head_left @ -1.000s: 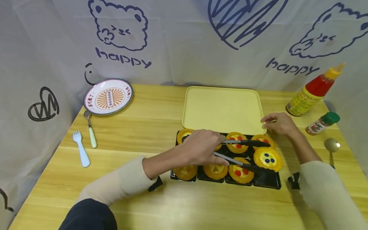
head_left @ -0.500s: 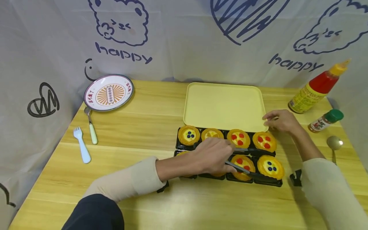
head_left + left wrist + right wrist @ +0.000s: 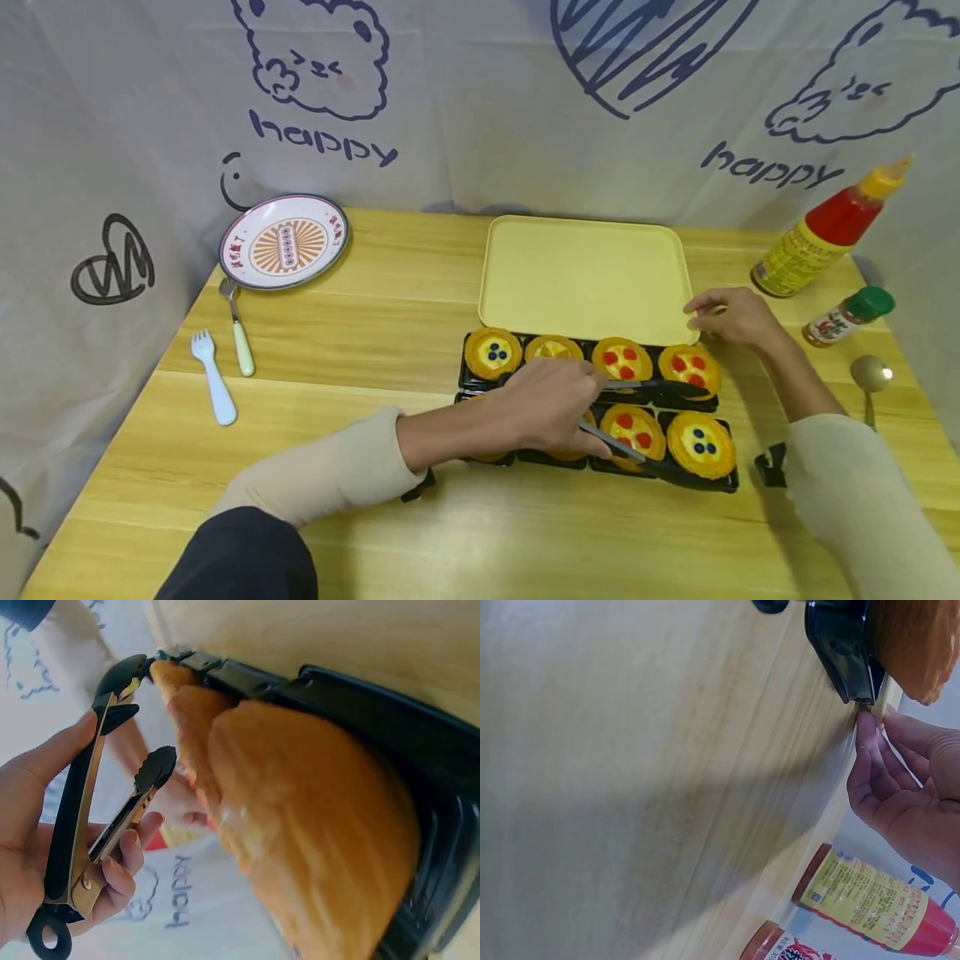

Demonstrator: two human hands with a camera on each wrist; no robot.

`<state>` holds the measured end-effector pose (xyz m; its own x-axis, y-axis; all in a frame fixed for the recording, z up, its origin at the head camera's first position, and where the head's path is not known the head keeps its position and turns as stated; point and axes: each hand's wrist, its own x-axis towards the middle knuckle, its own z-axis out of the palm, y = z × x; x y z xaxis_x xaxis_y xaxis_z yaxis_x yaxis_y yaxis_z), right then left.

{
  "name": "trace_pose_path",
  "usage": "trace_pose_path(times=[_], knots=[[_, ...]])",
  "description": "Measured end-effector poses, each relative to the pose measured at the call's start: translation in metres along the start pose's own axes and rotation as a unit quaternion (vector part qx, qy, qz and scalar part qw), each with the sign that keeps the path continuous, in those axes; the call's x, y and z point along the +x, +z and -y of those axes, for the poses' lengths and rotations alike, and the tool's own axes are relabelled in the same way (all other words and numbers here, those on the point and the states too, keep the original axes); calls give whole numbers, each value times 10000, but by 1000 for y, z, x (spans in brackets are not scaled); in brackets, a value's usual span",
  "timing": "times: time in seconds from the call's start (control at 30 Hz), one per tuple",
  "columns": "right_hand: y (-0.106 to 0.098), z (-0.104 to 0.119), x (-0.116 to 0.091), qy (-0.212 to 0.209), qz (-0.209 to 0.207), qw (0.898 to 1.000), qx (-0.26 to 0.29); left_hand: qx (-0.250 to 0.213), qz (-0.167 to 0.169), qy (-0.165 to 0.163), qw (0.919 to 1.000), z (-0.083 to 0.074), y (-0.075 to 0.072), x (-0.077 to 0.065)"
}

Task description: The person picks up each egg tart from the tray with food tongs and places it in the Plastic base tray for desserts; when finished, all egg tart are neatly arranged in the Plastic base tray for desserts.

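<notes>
My left hand holds black-and-metal tongs, gripped in the left wrist view between the thumb and curled fingers. The tong arms are spread, one tip over the back row of tarts and the other along the front edge of a blueberry-topped egg tart. That tart sits in the front right compartment of a black plastic tray. Other tarts fill the tray, several with red toppings; the left hand hides part of the front row. My right hand pinches the near right corner of a pale yellow tray.
At the right stand a red sauce bottle and a green-capped spice jar, with a metal spoon below. On the left lie a plate, a green-handled fork and a blue fork. A printed cloth hangs behind.
The blueberry tart, earlier held raised in the tongs, has come down into the front right compartment. The tongs have opened a little around it. My right hand stays on the yellow tray's corner.
</notes>
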<state>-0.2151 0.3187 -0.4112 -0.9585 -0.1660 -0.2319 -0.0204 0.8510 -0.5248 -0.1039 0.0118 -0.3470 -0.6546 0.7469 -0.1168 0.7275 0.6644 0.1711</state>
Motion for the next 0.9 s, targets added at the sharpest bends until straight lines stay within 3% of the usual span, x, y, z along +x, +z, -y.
trace_pose_path(times=[0.2, 0.4, 0.63, 0.77, 0.9], knots=[[0, 1, 0, -19, -8, 10000, 70, -524, -95, -258, 9982, 26, -15, -23], [0, 1, -1, 21, 57, 9999, 106, -1306, -185, -850, 9876, 67, -13, -48], [0, 0, -2, -17, 80, 9999, 86, -1818, -581, -1984, 9614, 125, 7, -77], [0, 1, -3, -105, 100, 9998, 102, -1713, -677, -2662, 9461, 154, 23, -89], [-1, 1, -3, -150, 88, 9998, 120, -1652, -759, -3123, 9324, 171, 34, -95]])
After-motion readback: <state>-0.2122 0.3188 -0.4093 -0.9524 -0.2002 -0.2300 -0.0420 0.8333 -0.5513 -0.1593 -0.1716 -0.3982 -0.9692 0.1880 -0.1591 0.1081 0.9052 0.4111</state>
